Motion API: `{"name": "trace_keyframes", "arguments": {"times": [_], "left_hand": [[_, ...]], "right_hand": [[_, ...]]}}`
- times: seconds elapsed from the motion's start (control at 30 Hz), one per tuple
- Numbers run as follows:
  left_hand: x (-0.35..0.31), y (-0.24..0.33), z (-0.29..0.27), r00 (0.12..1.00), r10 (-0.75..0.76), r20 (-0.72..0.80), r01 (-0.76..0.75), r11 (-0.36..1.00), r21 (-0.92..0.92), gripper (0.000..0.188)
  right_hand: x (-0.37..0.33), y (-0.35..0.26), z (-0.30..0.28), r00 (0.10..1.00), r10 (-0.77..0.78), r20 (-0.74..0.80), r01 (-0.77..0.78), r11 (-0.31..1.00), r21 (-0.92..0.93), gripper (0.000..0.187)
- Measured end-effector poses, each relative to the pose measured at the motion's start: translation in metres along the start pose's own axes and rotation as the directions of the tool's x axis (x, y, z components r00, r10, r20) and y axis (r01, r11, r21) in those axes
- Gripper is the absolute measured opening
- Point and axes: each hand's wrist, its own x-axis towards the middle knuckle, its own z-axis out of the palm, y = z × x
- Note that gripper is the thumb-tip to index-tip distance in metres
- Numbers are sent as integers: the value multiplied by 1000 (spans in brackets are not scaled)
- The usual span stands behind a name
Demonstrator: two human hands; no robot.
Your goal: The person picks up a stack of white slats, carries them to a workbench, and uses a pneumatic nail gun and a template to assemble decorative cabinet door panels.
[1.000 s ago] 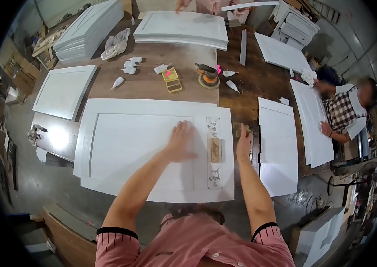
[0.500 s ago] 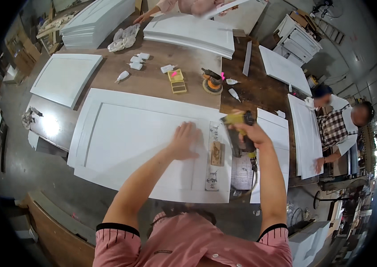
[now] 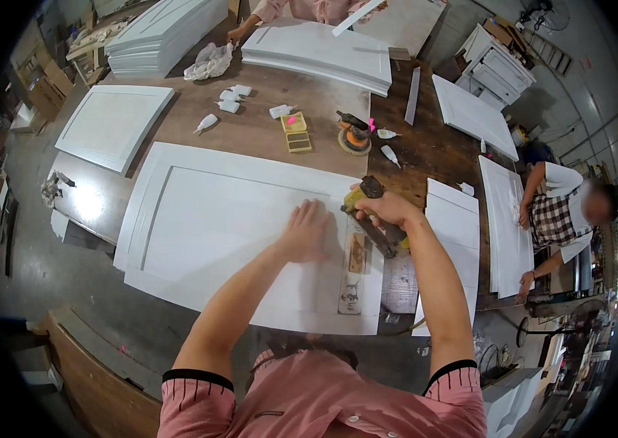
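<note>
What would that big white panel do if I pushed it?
The white panel would probably stay stiff, since it lies flat and has a wide frame around its middle. It likely wouldn't roll, being a broad rectangle. It might resist your push, because the left hand rests spread on top of it.
</note>
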Motion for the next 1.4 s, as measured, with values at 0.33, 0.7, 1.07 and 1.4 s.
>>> {"name": "trace_keyframes", "arguments": {"times": [0.33, 0.7, 1.07, 1.4], "left_hand": [[-1, -3, 1, 1000, -22, 10, 22, 1000, 4, 109], [4, -1, 8, 1000, -3, 8, 3, 998, 66, 110], [-38, -5, 42, 983, -70, -168, 72, 997, 6, 95], [-122, 42, 43, 999, -11, -31, 10, 1000, -14, 91]], "right_hand": [[2, -3, 3, 999, 49, -7, -49, 998, -42, 56], [-15, 0, 8, 995, 26, -97, -24, 999, 25, 45], [-159, 61, 71, 991, -104, -84, 125, 944, 306, 66], [-186, 69, 111, 998, 46, 44, -55, 969, 241, 69]]}}
